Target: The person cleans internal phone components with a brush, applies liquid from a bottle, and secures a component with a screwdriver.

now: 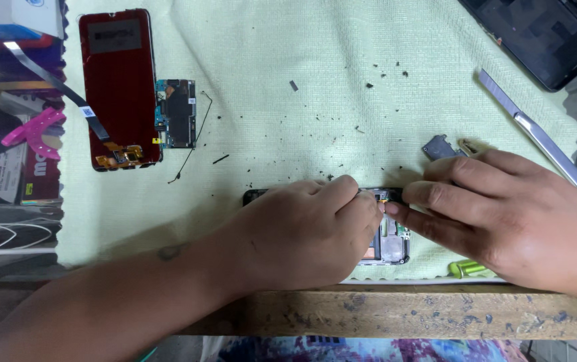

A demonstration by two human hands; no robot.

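the left hand (305, 231) lies curled over the opened phone frame (389, 243) at lower centre, fingertips pinched narrow at its top edge; the right hand (503, 218) meets it from the right, index finger pressing there. frame's long axis runs left-right.

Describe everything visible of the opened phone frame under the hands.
The black, opened phone frame lies flat on the pale green cloth near the wooden table edge. Its exposed end shows grey metal shielding and small green board parts. The left hand covers most of it; the right hand fingertips press its upper edge.
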